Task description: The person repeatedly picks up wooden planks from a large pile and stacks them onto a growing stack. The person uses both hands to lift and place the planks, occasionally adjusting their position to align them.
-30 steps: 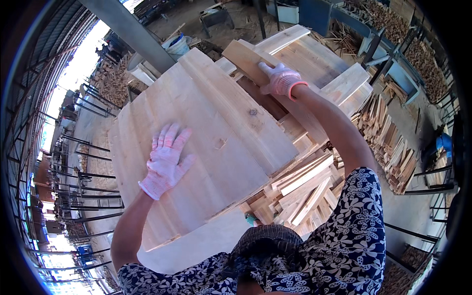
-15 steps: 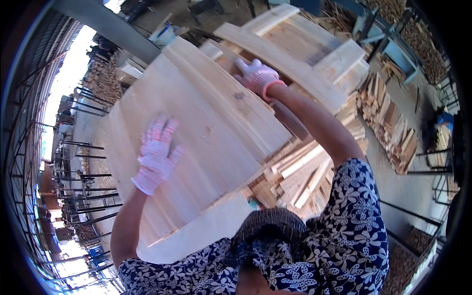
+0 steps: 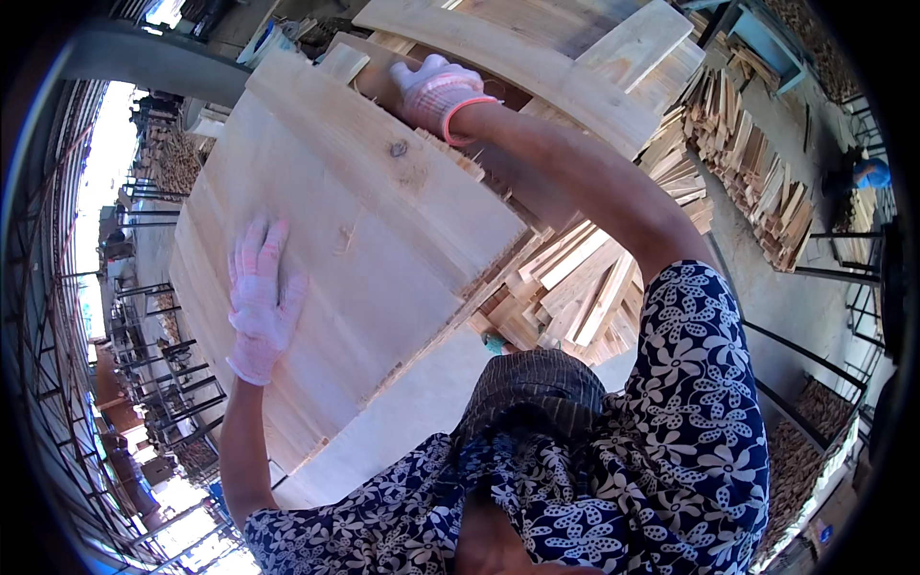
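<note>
Wood panel [image 3: 364, 240], large, stiff, probably light but awkward; best held at opposite edges. Left hand [image 3: 261, 302] spread flat on its face; right hand [image 3: 436, 91] curled over its far edge, offcut pile [image 3: 575, 287] beside.

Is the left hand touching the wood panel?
Touching. The head view shows the gloved left hand lying flat, palm down, on the wood panel.

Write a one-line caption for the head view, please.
Gloved left hand lies flat on a wide board; right hand grips its far edge, above wood offcuts.
</note>
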`<state>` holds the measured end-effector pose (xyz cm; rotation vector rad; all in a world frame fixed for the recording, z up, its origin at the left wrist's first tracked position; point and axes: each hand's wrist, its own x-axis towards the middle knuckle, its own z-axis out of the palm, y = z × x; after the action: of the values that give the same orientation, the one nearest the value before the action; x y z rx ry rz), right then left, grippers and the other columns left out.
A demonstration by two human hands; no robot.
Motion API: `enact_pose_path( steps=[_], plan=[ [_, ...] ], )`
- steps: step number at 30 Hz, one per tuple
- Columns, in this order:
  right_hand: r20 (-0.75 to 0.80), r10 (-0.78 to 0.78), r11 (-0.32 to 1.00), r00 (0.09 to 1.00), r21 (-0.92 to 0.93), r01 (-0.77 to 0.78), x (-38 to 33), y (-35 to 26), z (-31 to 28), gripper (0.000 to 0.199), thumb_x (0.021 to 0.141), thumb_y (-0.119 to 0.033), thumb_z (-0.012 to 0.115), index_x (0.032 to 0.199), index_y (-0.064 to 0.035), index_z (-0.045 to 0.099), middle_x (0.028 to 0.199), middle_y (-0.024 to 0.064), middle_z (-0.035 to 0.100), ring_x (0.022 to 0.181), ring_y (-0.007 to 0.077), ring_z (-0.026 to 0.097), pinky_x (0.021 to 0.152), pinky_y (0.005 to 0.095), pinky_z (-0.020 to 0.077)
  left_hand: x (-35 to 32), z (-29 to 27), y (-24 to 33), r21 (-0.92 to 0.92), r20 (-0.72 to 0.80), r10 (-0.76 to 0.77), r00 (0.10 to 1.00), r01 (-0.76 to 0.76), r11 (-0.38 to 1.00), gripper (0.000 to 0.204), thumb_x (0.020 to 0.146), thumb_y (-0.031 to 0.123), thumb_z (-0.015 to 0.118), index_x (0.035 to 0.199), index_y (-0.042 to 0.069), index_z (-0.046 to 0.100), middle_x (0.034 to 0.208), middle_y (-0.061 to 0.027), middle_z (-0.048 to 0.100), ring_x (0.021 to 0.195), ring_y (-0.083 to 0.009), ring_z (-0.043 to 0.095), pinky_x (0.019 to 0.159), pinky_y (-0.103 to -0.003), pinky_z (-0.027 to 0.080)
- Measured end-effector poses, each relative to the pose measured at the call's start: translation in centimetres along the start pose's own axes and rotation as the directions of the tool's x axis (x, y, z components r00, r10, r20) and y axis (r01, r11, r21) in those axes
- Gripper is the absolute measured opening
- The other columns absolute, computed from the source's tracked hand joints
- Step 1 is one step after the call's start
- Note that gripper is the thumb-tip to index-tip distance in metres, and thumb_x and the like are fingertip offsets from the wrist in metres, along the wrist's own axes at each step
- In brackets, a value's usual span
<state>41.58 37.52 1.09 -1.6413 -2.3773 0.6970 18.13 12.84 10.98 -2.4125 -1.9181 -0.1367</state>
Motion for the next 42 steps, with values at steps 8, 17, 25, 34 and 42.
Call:
enact_pose_path(
  steps=[8,17,25,34,42],
  plan=[
    [0.065,0.069,0.997,0.995,-0.034,-0.067,-0.1,-1.1,0.1,0.05,0.098,-0.037,0.054,0.143,-0.0155,0.047,0.139,0.0267,0.051,0.127,0.0443,0.056,0.1,0.0528,0.0497,-0.2,-0.3,0.1,-0.049,0.02,-0.019,1.0,0.02,0.999,0.061,0.091,0.017,0.064,0.149,0.006,0.048,0.154,-0.0222,0.041,0.142,-0.043,0.037,0.119,-0.052,0.028],
    [0.058,-0.085,0.991,0.995,0.11,0.079,1.2,1.4,0.7,0.048,0.097,-0.037,0.054,0.138,-0.0111,0.05,0.137,0.0251,0.053,0.12,0.043,0.06,0.095,0.0496,0.0526,0.0,0.0,-0.6,-0.088,0.03,-0.046,0.999,0.048,0.995,0.061,0.091,0.018,0.064,0.149,0.005,0.048,0.153,-0.0214,0.041,0.141,-0.0421,0.038,0.119,-0.05,0.028],
    [-0.476,-0.239,0.859,0.846,0.303,0.413,-16.2,9.4,-2.6,0.048,0.098,-0.032,0.064,0.138,-0.008,0.056,0.13,0.017,0.061,0.112,0.0333,0.063,0.099,0.045,0.0494,-1.3,0.2,0.5,-0.131,0.067,-0.145,0.987,0.153,0.98,0.06,0.091,0.008,0.059,0.15,0.006,0.046,0.158,-0.0182,0.037,0.143,-0.0381,0.037,0.121,-0.047,0.027],
    [-0.646,0.459,0.74,0.61,0.658,0.141,-19.0,9.6,7.2,0.029,0.095,-0.015,0.061,0.122,-0.0067,0.068,0.114,0.0192,0.059,0.11,0.0331,0.058,0.102,0.0412,0.0457,-0.2,0.1,1.9,-0.132,0.074,-0.137,0.988,0.146,0.981,0.058,0.094,0.01,0.053,0.151,0.007,0.046,0.157,-0.0175,0.038,0.145,-0.0352,0.036,0.122,-0.044,0.026],
    [-0.661,0.499,0.74,0.56,0.662,0.122,-16.5,9.5,7.5,0.027,0.094,-0.018,0.063,0.12,-0.0101,0.068,0.114,0.0215,0.052,0.102,0.0371,0.061,0.094,0.0417,0.0503,0.6,0.7,1.8,-0.115,0.015,-0.075,0.997,0.077,0.99,0.053,0.098,0.01,0.049,0.151,0.007,0.046,0.155,-0.0171,0.041,0.144,-0.0341,0.037,0.122,-0.044,0.026]
  ],
)
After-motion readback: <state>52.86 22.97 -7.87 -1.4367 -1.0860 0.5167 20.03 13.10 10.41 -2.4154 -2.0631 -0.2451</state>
